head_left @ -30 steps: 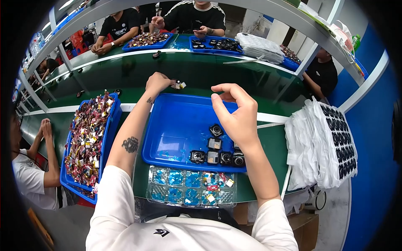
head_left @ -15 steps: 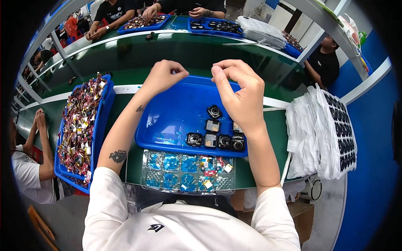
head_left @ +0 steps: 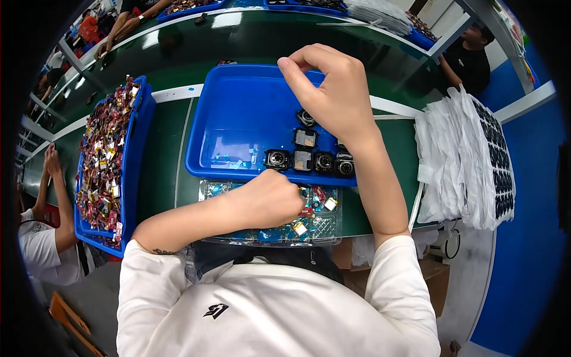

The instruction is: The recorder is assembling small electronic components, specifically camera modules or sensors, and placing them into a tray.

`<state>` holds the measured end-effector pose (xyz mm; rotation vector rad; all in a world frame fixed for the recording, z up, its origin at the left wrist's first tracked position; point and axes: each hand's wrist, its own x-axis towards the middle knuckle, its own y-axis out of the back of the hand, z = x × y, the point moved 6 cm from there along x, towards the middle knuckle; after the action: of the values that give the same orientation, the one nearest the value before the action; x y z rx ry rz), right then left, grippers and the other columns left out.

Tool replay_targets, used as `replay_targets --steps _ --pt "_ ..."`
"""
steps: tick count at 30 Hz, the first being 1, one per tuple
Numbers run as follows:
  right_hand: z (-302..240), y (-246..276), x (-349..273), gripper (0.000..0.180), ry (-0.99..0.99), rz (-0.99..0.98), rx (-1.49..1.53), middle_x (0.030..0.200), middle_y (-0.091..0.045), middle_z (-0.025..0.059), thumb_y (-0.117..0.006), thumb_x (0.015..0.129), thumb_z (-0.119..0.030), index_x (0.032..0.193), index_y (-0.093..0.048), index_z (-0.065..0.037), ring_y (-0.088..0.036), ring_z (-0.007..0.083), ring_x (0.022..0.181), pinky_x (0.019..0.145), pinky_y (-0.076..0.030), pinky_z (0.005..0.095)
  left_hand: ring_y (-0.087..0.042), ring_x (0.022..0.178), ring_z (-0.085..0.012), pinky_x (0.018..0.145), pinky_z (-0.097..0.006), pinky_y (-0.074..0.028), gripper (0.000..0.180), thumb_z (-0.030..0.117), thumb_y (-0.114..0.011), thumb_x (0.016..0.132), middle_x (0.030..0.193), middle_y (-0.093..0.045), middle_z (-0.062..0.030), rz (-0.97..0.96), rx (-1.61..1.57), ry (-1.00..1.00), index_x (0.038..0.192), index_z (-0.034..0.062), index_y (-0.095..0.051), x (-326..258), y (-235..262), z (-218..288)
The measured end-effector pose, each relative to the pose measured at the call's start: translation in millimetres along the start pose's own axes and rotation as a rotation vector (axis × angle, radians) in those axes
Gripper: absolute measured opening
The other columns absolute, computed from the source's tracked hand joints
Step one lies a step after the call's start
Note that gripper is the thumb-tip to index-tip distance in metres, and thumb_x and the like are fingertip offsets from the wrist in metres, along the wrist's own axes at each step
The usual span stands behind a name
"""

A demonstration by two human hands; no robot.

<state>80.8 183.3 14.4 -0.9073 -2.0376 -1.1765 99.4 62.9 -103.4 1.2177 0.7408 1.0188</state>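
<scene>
My left hand (head_left: 275, 199) is closed, back up, over a clear plastic compartment tray (head_left: 329, 225). Its fingertips are hidden, and so is whatever they may hold. In the tray lie blue film scraps and small red boards with white-and-yellow battery pieces (head_left: 299, 228). Raised above the right part of a blue tray (head_left: 235, 122), my right hand (head_left: 333, 89) has thumb and forefinger drawn together; anything between them cannot be made out. Several black square casings, some with a round ring (head_left: 277, 159) and others with a grey plate (head_left: 306, 138), rest in the blue tray below it.
On the left stands a blue bin (head_left: 132, 172) heaped with red boards and wires (head_left: 104, 154). White wrapped trays of black parts (head_left: 455, 160) are stacked on the right. Co-workers sit at the left and across the green table (head_left: 250, 41). A white frame post (head_left: 523, 119) slants at right.
My left hand has come down from above the blue tray's far left to the compartment tray. My right hand stays raised over the blue tray. The view has shifted.
</scene>
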Motion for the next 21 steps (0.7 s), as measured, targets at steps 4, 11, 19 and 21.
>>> replay_targets --steps 4,11,19,21 --pt "1 -1 -2 0.018 -0.015 -0.044 -0.016 0.070 -0.065 0.0102 -0.064 0.079 -0.019 0.070 -0.066 -0.003 -0.064 0.0251 0.064 0.058 -0.049 0.0336 -0.062 0.052 -0.0285 0.046 -0.038 -0.047 0.008 0.010 -0.065 0.063 0.056 -0.060 -0.0143 0.003 -0.050 0.002 0.062 0.0026 -0.064 -1 4 7" --pt "5 8 4 0.020 -0.143 -0.188 0.326 0.073 -0.068 0.0104 -0.068 0.080 -0.020 0.081 -0.070 0.000 -0.066 0.0171 0.067 0.062 -0.050 0.0272 -0.053 0.047 -0.0083 0.046 -0.022 -0.038 0.011 0.006 -0.074 0.070 0.054 -0.057 -0.0018 0.529 -0.515 0.231 0.078 0.0024 -0.068 -16 109 -34" --pt "-4 25 6 0.015 -0.227 -0.264 0.548 0.082 -0.068 0.0078 -0.071 0.078 -0.008 0.090 -0.069 0.002 -0.064 0.0116 0.073 0.067 -0.052 0.0225 -0.050 0.065 -0.0099 0.055 -0.024 -0.035 0.012 0.009 -0.075 0.070 0.070 -0.055 -0.0032 0.991 -0.264 0.286 0.074 0.0022 -0.066 -27 158 -59" --pt "-3 26 6 0.014 -0.210 -0.145 0.625 0.082 -0.067 0.0081 -0.072 0.075 -0.002 0.088 -0.068 0.001 -0.064 0.0117 0.072 0.064 -0.052 0.0226 -0.052 0.066 -0.0129 0.057 -0.026 -0.040 0.015 0.013 -0.075 0.071 0.070 -0.056 -0.0044 1.041 -0.231 0.270 0.074 0.0022 -0.066 -27 159 -58"
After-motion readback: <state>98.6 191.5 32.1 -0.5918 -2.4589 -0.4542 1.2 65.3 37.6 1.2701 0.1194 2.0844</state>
